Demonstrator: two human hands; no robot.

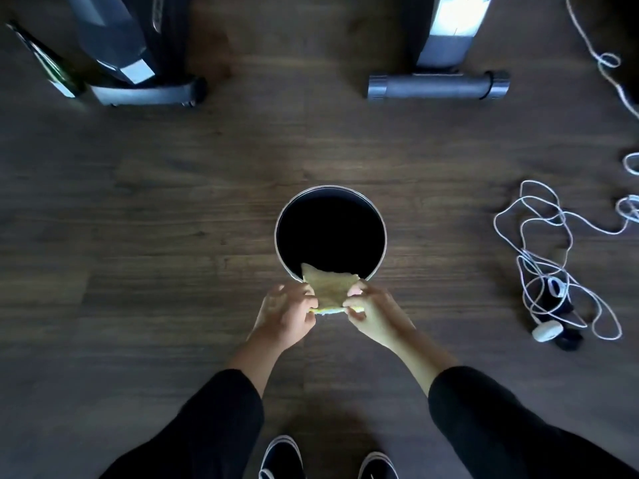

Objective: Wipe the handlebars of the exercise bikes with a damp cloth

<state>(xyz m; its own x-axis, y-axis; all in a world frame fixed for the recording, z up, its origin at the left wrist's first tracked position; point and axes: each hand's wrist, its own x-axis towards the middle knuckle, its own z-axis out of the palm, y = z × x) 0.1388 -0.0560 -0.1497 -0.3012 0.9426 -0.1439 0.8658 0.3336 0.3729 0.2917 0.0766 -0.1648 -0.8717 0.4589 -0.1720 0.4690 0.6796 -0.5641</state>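
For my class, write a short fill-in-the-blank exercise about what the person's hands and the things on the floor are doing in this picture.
1. Both hands, left hand and right hand, hold a yellow ____.
2. The cloth hangs over the rim of a round ____ with a dark inside.
3. A tangled white ____ lies on the floor to the person's right.
4. The bucket stands on a ____ floor.

Missing words: cloth; bucket; cable; wooden

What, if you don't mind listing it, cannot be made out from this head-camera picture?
- Bucket: the inside is solid black, so water or contents cannot be seen.
- Cloth: its side edges are covered by the left hand and right hand; dampness cannot be judged.
- Left bike base and right bike base: the top edge cuts off the handlebars.
- White cord: the right edge cuts it off.
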